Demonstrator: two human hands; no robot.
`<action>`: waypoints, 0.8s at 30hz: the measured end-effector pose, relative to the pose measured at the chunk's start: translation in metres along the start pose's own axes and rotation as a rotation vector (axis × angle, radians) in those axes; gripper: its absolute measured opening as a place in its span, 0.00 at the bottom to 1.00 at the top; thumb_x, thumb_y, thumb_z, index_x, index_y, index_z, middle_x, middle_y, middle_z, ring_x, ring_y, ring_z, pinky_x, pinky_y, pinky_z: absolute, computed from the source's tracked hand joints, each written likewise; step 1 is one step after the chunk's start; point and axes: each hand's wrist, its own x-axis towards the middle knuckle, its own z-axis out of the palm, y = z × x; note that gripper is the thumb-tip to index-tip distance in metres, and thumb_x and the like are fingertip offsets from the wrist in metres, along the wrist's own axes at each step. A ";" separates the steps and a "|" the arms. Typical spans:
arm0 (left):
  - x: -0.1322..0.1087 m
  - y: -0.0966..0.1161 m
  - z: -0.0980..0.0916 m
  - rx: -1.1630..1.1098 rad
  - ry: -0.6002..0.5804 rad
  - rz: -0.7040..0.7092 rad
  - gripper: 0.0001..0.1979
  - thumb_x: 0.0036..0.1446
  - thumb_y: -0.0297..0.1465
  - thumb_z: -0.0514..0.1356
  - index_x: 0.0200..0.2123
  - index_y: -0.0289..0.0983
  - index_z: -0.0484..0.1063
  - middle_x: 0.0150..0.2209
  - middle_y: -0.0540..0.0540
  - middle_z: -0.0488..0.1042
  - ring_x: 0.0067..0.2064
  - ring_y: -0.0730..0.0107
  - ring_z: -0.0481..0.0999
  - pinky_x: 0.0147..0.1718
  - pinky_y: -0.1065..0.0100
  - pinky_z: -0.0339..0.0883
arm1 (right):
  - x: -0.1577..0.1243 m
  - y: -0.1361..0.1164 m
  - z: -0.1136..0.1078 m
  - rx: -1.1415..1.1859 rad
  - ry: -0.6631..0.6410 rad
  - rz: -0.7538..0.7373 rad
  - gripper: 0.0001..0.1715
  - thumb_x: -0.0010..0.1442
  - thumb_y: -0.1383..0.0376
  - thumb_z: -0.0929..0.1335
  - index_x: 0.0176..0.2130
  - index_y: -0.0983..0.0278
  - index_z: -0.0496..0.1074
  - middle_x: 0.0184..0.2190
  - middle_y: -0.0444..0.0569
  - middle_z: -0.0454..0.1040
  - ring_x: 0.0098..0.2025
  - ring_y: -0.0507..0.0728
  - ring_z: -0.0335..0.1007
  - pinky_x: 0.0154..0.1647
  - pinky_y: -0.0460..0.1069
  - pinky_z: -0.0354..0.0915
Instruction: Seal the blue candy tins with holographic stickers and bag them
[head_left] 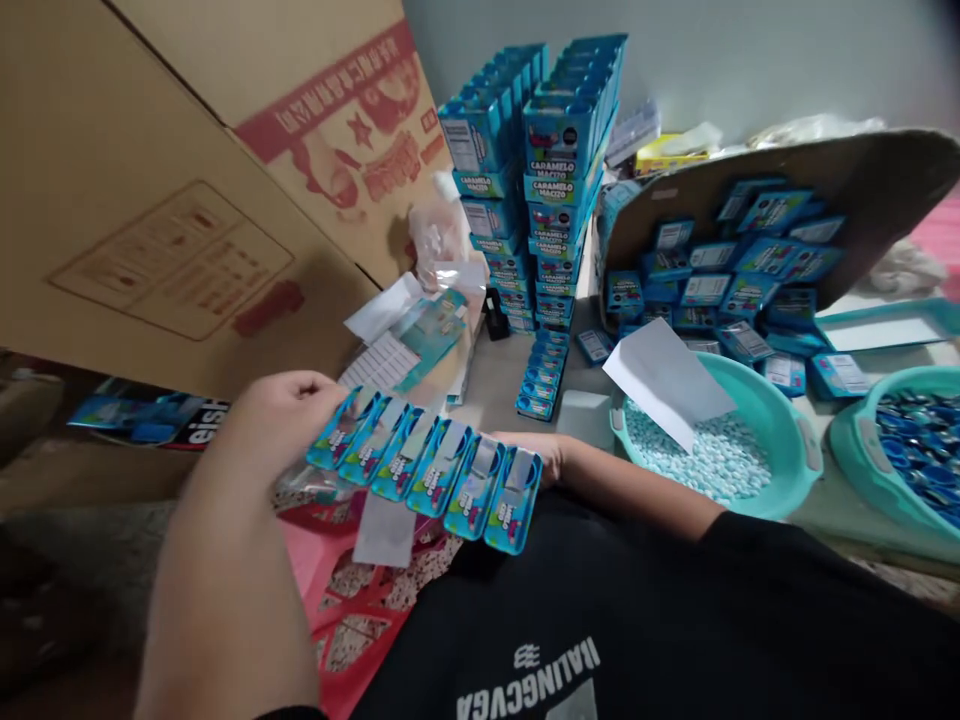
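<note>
A row of several small blue candy packs [431, 465] with rounded ends is held tilted in front of my body. Each pack carries a coloured print and a greyish strip across its upper part. My left hand [292, 410] grips the left end of the row, fingers curled. At the right end my right hand [536, 455] holds it from behind, its fingers mostly hidden by the packs. Below the row a pale paper piece [384, 532] shows over a pink slatted plastic surface [352, 640].
A large cardboard carton [172, 200] stands left. Stacked blue candy boxes [559, 150] rise at the back. A turquoise basin [787, 480] holds pale candies and a white card [667, 380]; another basin [855, 440] holds dark-blue pieces. Loose blue boxes [705, 290] lie in an open carton.
</note>
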 end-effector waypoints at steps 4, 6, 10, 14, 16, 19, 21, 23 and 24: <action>-0.008 0.008 0.010 0.172 0.371 0.423 0.08 0.55 0.35 0.57 0.31 0.39 0.75 0.30 0.45 0.77 0.33 0.60 0.76 0.33 0.63 0.66 | -0.006 -0.005 -0.001 0.126 0.096 0.062 0.31 0.55 0.44 0.72 0.44 0.65 0.75 0.39 0.51 0.81 0.41 0.58 0.78 0.54 0.57 0.68; -0.010 0.001 0.017 0.162 0.476 0.626 0.08 0.58 0.33 0.55 0.35 0.39 0.74 0.36 0.42 0.79 0.40 0.57 0.78 0.41 0.62 0.68 | -0.010 -0.003 0.002 0.170 0.136 0.038 0.29 0.55 0.45 0.72 0.45 0.66 0.75 0.39 0.51 0.81 0.40 0.57 0.79 0.54 0.56 0.68; -0.006 -0.015 0.026 0.091 0.469 0.838 0.07 0.60 0.30 0.56 0.40 0.40 0.74 0.41 0.42 0.80 0.43 0.60 0.79 0.48 0.63 0.68 | -0.019 0.006 0.013 0.276 0.192 -0.103 0.31 0.54 0.47 0.74 0.48 0.66 0.74 0.43 0.52 0.81 0.42 0.56 0.79 0.55 0.55 0.68; 0.001 -0.022 0.025 0.058 0.407 0.901 0.09 0.58 0.28 0.57 0.41 0.40 0.74 0.39 0.45 0.79 0.40 0.62 0.79 0.44 0.65 0.70 | -0.025 0.011 0.027 0.254 0.247 -0.177 0.36 0.51 0.45 0.75 0.51 0.65 0.74 0.47 0.53 0.79 0.48 0.58 0.77 0.59 0.57 0.65; 0.004 -0.023 0.021 0.060 0.419 0.933 0.11 0.57 0.26 0.57 0.42 0.41 0.74 0.40 0.45 0.79 0.42 0.61 0.79 0.46 0.64 0.70 | -0.026 0.011 0.034 0.221 0.262 -0.196 0.39 0.49 0.44 0.75 0.51 0.67 0.74 0.47 0.55 0.79 0.50 0.60 0.76 0.61 0.58 0.63; 0.005 -0.023 0.016 0.027 0.513 0.932 0.14 0.54 0.23 0.57 0.43 0.41 0.75 0.41 0.44 0.79 0.43 0.59 0.79 0.48 0.63 0.69 | -0.025 0.011 0.043 0.145 0.268 -0.244 0.38 0.50 0.45 0.75 0.49 0.69 0.74 0.47 0.57 0.79 0.51 0.62 0.75 0.61 0.60 0.62; 0.004 -0.020 0.013 -0.034 0.549 0.895 0.15 0.53 0.23 0.58 0.43 0.41 0.76 0.40 0.45 0.79 0.42 0.60 0.78 0.47 0.63 0.69 | -0.024 0.012 0.048 0.098 0.279 -0.273 0.38 0.49 0.45 0.76 0.49 0.69 0.75 0.46 0.57 0.79 0.49 0.63 0.76 0.61 0.61 0.63; 0.002 -0.015 0.012 -0.142 0.532 0.830 0.14 0.52 0.22 0.58 0.40 0.41 0.77 0.39 0.46 0.79 0.41 0.61 0.78 0.46 0.63 0.69 | -0.022 0.015 0.051 0.076 0.302 -0.301 0.39 0.48 0.45 0.76 0.50 0.68 0.75 0.45 0.57 0.79 0.48 0.63 0.77 0.59 0.61 0.64; 0.001 -0.012 0.013 -0.221 0.506 0.782 0.13 0.52 0.23 0.57 0.38 0.41 0.78 0.38 0.46 0.79 0.41 0.61 0.77 0.45 0.63 0.69 | -0.021 0.017 0.053 0.071 0.316 -0.313 0.40 0.47 0.44 0.76 0.50 0.68 0.75 0.45 0.57 0.79 0.48 0.63 0.77 0.58 0.60 0.65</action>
